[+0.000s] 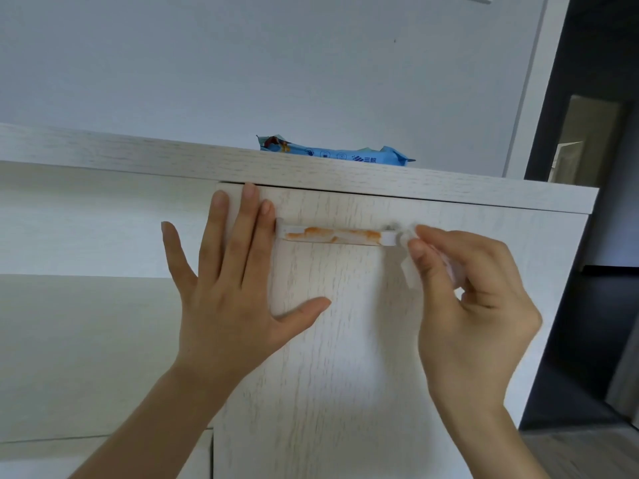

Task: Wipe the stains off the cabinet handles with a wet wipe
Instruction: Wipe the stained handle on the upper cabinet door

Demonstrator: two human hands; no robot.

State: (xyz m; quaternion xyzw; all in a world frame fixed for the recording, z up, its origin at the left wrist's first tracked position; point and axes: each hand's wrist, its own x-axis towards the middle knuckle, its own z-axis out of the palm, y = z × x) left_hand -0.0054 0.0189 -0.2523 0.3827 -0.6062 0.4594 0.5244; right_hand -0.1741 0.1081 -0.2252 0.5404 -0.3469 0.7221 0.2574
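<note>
The cabinet handle (333,235), a pale horizontal bar smeared with orange stains (320,232), sits high on the light wood-grain cabinet door (339,340), directly between the two hands. The left hand (228,292) lies flat against the door with its fingers straight and spread, the fingertips reaching the door's upper left corner and the index finger just beside the handle's left end; the thumb stretches out to the right below the handle. The right hand (473,305) is at the handle's right end, its thumb and fingers curled and pinching a bunched white wet wipe (409,257), which touches or nearly touches that end of the bar; blur there makes it hard to tell which. Most of the orange marks lie left of the wipe. A blue pack of wipes (332,154) lies on the cabinet top (173,157) above the door.
</note>
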